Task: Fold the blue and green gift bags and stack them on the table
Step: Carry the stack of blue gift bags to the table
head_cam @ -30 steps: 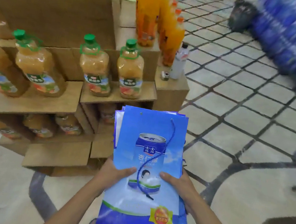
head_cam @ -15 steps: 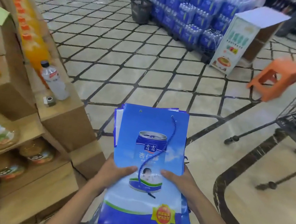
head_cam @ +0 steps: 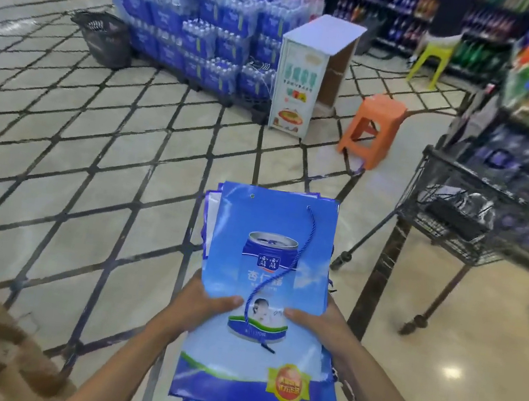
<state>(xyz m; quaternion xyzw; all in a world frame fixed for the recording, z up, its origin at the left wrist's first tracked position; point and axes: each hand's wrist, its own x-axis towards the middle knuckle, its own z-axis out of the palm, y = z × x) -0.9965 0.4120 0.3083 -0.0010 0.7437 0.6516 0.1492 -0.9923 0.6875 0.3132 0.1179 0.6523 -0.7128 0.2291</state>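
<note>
Head view has swung from juice shelves to open aisle, orange stool [head_cam: 374, 124] at one o'clock; my left hand [head_cam: 205, 303] and right hand [head_cam: 323, 325] keep the flat stack of blue gift bags [head_cam: 269, 260] at six o'clock, fingers [head_cam: 229, 300] closed round its edges. Likely I'm carrying it to stack; no tabletop shows.

Left hand [head_cam: 205, 302], right hand [head_cam: 322, 327] bare (forearms [head_cam: 125, 369] apparently too).
</note>
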